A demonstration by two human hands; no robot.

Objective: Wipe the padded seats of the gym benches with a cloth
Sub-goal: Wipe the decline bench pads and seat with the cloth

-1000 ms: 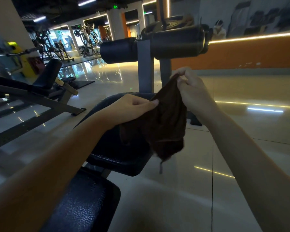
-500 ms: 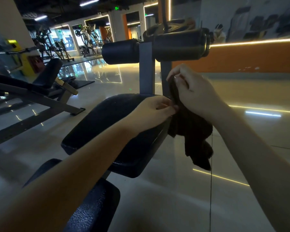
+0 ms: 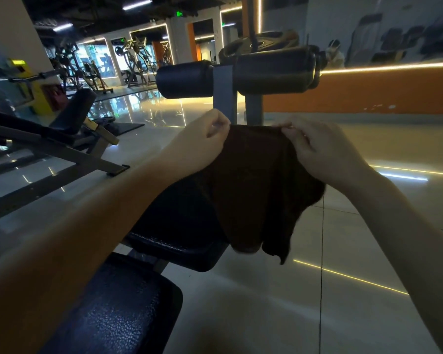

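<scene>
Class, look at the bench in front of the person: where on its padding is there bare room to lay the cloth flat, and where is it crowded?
Free: the near black pad, bare leather below the left forearm, and the front edge of the seat pad. Crowded: the seat pad's far end, where the left hand and right hand hold the cloth stretched beneath the roller pads.

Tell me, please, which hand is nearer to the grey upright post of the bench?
Left. The left hand pinches the cloth just beside the post; the right hand holds the other corner, farther right.

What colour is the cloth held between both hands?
Dark brown, plain; the cloth shows best in the head view.
</scene>
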